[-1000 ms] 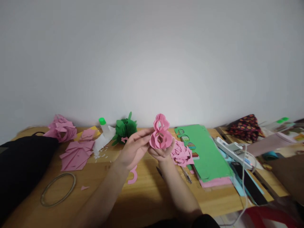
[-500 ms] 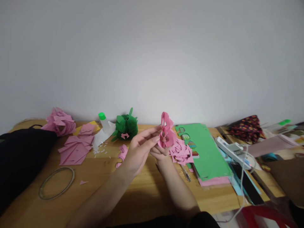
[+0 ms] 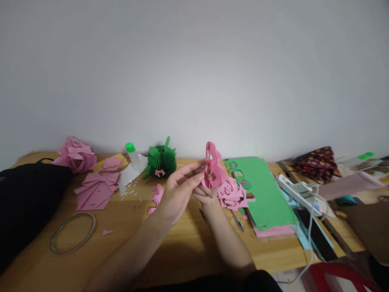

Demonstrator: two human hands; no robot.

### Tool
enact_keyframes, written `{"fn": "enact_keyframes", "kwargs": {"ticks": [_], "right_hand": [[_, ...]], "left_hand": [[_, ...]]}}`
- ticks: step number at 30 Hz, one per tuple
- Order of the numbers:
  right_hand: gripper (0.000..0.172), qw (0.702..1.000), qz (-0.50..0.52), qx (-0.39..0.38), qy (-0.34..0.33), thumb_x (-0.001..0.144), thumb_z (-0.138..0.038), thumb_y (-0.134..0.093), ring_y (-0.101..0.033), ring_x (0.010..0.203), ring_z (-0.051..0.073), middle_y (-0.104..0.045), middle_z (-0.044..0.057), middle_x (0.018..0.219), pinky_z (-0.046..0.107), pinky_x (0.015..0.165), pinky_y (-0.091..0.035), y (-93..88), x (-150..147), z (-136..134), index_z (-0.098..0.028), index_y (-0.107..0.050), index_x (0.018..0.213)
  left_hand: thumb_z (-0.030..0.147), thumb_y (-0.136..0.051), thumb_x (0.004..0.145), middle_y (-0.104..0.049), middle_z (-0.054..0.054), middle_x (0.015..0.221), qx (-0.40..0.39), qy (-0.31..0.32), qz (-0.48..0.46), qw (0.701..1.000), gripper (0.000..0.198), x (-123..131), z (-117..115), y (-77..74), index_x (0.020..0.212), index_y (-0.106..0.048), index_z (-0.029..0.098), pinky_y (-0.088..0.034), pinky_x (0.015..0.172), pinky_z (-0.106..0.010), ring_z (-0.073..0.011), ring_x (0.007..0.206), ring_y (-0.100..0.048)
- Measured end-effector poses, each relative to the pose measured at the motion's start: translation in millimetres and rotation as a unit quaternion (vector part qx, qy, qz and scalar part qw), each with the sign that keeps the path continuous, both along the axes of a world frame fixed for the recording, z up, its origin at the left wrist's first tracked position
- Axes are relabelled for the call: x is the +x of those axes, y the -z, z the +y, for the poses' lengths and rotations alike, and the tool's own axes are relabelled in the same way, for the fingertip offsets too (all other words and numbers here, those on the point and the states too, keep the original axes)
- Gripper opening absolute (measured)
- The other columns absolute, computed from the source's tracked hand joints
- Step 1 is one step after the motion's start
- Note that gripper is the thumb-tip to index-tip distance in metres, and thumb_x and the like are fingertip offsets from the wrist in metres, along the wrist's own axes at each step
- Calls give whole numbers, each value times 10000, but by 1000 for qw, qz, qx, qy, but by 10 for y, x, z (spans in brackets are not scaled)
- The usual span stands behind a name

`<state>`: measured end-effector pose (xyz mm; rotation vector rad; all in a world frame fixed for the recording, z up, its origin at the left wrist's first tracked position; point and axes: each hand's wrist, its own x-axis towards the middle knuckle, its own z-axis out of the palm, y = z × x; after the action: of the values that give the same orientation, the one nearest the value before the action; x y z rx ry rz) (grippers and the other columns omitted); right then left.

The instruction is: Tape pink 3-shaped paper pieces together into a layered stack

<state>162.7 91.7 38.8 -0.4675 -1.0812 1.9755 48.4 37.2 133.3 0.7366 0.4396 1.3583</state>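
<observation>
Wooden desk [image 3: 182, 239] under a plain grey wall, and it is busy. Far left, a black bag [image 3: 24, 198] runs off the frame edge, a clear ring [image 3: 72, 232] lying near it. Beyond that, crumpled pink scraps [image 3: 74, 153] and flat pink sheets [image 3: 96, 190], then a white glue bottle [image 3: 133, 156] with a green cap, no label readable. A green paper ball [image 3: 161, 161] sits by the wall, a pink curl [image 3: 156, 195] just near of it.

Centre now: the left hand [image 3: 179, 192] pinches the pink paper figure [image 3: 212, 166] from the left, fingers extended along it. The right hand [image 3: 205, 196] cups it from below, mostly hidden behind the left, so its grip is hard to read. The figure is held upright above the desk, edge-on, its shape hard to make out.

Right of it, more pink cuttings [image 3: 232, 192], a pen [image 3: 237, 221] half covered, a green paper stack [image 3: 263, 190] with small printed stickers too tiny to read, a white power strip [image 3: 299, 192], a patterned cloth [image 3: 316, 162]. Far right clutter is blurred and cut off.
</observation>
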Motion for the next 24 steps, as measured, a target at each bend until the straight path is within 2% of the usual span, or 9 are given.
{"fn": "enact_keyframes", "kwargs": {"ticks": [2, 3, 4, 6, 11, 16, 20, 22, 24], "right_hand": [[418, 997, 75, 11, 19, 929, -569, -510, -376, 333, 37, -475, -97, 509, 171, 368, -359, -4, 28, -4, -181, -589, 796], [477, 993, 109, 22, 29, 895, -637, -496, -241, 265, 26, -347, -131, 422, 168, 313, -264, -16, 29, -9, -198, -545, 715], [515, 990, 137, 29, 35, 853, -689, -497, -145, 237, 21, -249, -151, 385, 175, 288, -196, -36, 22, -15, -209, -505, 665], [544, 983, 175, 44, 43, 785, -731, -532, -67, 226, 15, -170, -166, 378, 185, 277, -139, -104, -12, -33, -217, -464, 623], [523, 980, 176, 76, 53, 764, -651, -636, -114, 249, 8, -215, -152, 413, 187, 316, -163, -402, -63, -100, -202, -448, 574], [342, 987, 95, 96, 87, 701, -460, -802, -198, 308, 12, -402, -122, 502, 176, 320, -139, -660, 9, -169, -193, -614, 801], [258, 985, 29, 116, 128, 687, -305, -841, -309, 377, 31, -520, -74, 563, 165, 332, -206, -789, 63, -264, -181, -659, 822], [233, 971, -44, 153, 178, 684, -268, -843, -372, 437, 45, -523, -66, 580, 164, 376, -271, -856, 83, -327, -179, -665, 806], [207, 941, -130, 208, 234, 702, -259, -829, -405, 490, 55, -498, -69, 583, 169, 436, -324, -921, 103, -392, -185, -664, 803]], "left_hand": [[278, -812, 728, -775, -63, 966, -2, -1, -6, 1000, 246, 1, 0, -1, 970, -791, 238, -576, 808, -230, -177, 920, -725], [281, -811, 731, -775, -63, 964, -2, -1, -9, 1000, 252, -1, 1, 2, 979, -789, 238, -577, 803, -232, -178, 915, -726], [284, -809, 735, -774, -61, 960, -1, 1, -11, 1000, 256, -4, 2, 6, 986, -788, 239, -576, 797, -231, -177, 908, -727], [287, -808, 738, -773, -59, 945, -1, 1, -15, 1000, 253, -15, 11, 13, 985, -787, 237, -572, 789, -231, -176, 895, -726], [300, -830, 700, -768, -58, 904, -14, -27, -9, 999, 277, -56, 60, -1, 963, -791, 219, -559, 805, -255, -180, 868, -715], [290, -822, 692, -728, -36, 837, -4, -61, 43, 997, 299, -121, 83, -13, 975, -784, 204, -535, 795, -266, -162, 828, -670], [287, -781, 738, -674, -14, 771, 39, -88, 123, 988, 307, -164, 68, 4, 1033, -759, 201, -521, 718, -259, -141, 738, -618], [278, -770, 748, -659, -7, 766, 67, -108, 160, 979, 312, -175, 58, 1, 1051, -743, 207, -520, 720, -263, -143, 746, -611], [246, -769, 744, -642, 3, 760, 88, -137, 192, 968, 317, -181, 48, -13, 1057, -731, 211, -514, 754, -269, -139, 764, -607]]}}
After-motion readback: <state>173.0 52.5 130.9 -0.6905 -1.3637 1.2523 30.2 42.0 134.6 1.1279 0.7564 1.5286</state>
